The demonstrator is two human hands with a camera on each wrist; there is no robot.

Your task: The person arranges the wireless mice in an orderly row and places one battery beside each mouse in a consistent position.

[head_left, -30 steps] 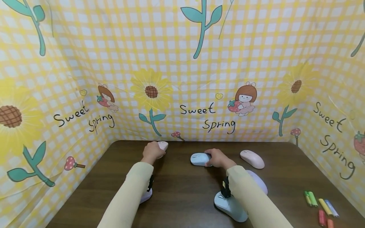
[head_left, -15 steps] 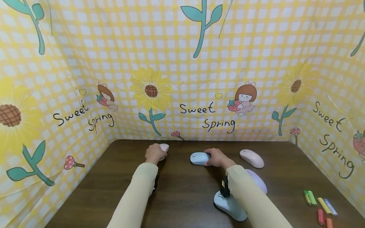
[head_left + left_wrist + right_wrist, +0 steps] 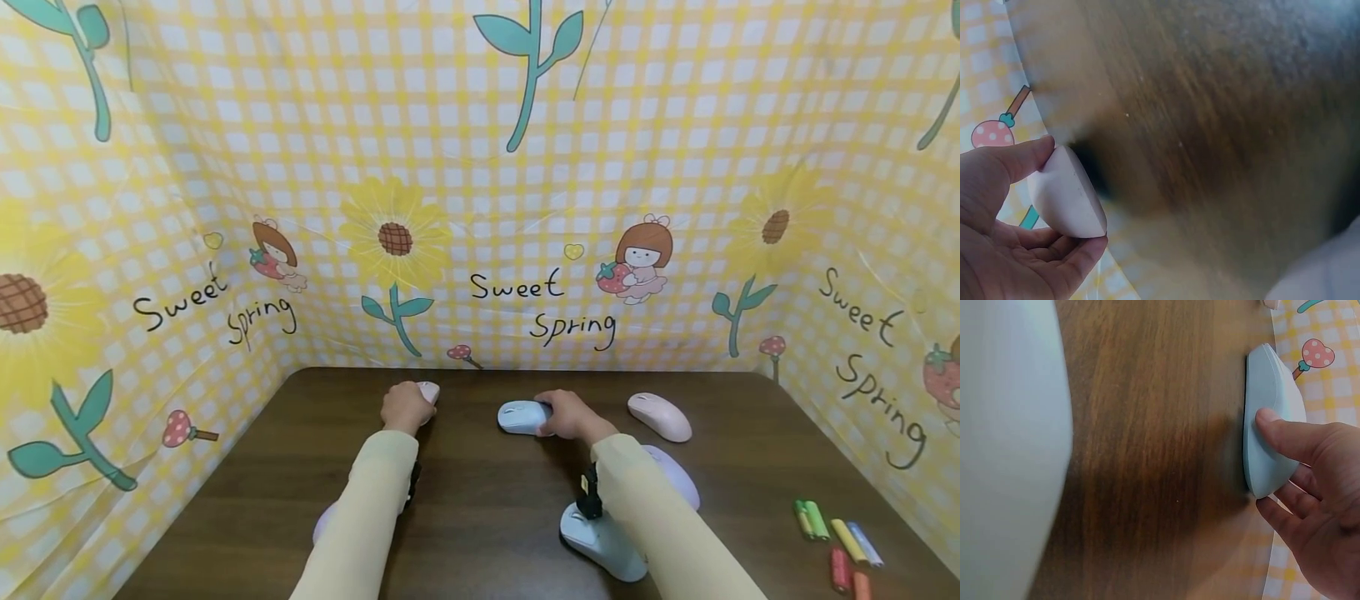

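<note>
Near the table's far left side, my left hand (image 3: 406, 407) grips a pale pink computer mouse (image 3: 1065, 195), thumb on one side and fingers on the other in the left wrist view. Most of that mouse is covered by the hand in the head view. My right hand (image 3: 573, 416) holds the rear of a light blue computer mouse (image 3: 521, 417) at the far middle of the table. In the right wrist view the thumb lies along the blue mouse's side, with fingertips at its back end.
Another pink mouse (image 3: 660, 417) lies right of my right hand. A lavender mouse (image 3: 677, 477) and a pale green-blue mouse (image 3: 597, 542) are partly under the right sleeve. A lavender mouse (image 3: 324, 523) peeks from behind the left sleeve. Several colored batteries (image 3: 847, 542) lie at the right.
My left hand with the pink mouse has shifted slightly right and toward me. The lavender mouse by the left forearm now shows on its other side. My right hand stays on the blue mouse.
</note>
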